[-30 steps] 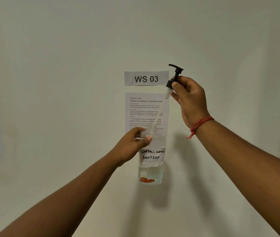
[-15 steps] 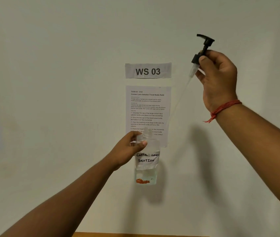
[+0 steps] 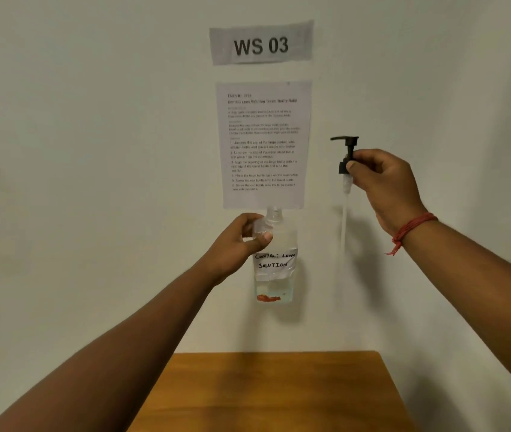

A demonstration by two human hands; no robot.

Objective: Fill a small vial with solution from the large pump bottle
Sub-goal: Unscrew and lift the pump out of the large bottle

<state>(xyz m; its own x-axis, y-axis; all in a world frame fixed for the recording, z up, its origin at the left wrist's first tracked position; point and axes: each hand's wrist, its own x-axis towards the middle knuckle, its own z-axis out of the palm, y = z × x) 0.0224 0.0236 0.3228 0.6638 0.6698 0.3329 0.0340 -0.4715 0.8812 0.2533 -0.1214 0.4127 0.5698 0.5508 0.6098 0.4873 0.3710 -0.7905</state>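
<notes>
A: Fingers first: those of the left hand (image 3: 235, 244) curl round the shoulder of the bottle (image 3: 274, 263), thumb across its front, clamped on it.

B: And the right hand (image 3: 385, 188)?

A: Its fingers are pinched on the collar of the pump (image 3: 346, 157), thumb in front. The black spout points to nine o'clock, and the pale tube (image 3: 344, 219) hangs down towards six, clear of the bottle.

B: Where is the bottle?

A: Held upright in the air before the wall (image 3: 92, 151), at nine o'clock from the pump and apart from it. Its threaded neck is bare. A handwritten label reads "CONTACT LENS SOLUTION"; clear liquid and an orange mark show at the bottom.

B: What is behind?

A: At twelve o'clock from the bottle, an instruction sheet (image 3: 263, 145), its lower edge just behind the neck, and above that a sign (image 3: 261, 45) reading "WS 03".

B: Below?

A: At six o'clock, a wooden table (image 3: 272, 394) against the wall. A red thread (image 3: 411, 230) circles the right wrist.
</notes>
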